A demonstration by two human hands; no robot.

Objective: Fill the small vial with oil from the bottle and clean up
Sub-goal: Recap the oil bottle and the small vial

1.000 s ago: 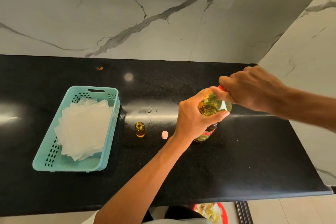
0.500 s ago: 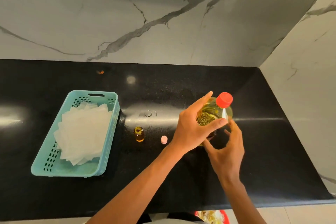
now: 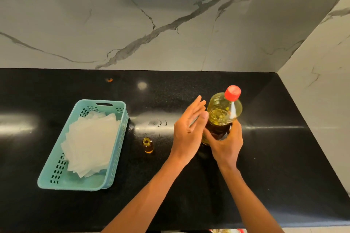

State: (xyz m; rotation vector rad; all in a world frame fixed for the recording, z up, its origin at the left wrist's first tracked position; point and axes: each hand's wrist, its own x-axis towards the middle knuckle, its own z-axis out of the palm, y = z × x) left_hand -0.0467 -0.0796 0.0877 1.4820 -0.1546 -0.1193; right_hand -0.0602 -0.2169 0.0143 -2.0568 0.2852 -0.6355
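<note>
Your right hand (image 3: 226, 145) curls round the bottle (image 3: 221, 111) low down; your left hand (image 3: 186, 134) hangs just beside it, fingers straight and together. The uncapped vial (image 3: 147, 145) stands left of the bottle, so a stray sweep of your left hand could topple it and spill oil.

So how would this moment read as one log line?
right hand: grips oil bottle | left hand: open beside it | red cap: on | vial: uncapped, holds oil | tissues: in basket

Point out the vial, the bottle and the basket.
vial (image 3: 148, 147): head view, on its amber body.
bottle (image 3: 219, 105): head view, on the clear shoulder below the red cap.
basket (image 3: 119, 147): head view, on its right side wall.
</note>
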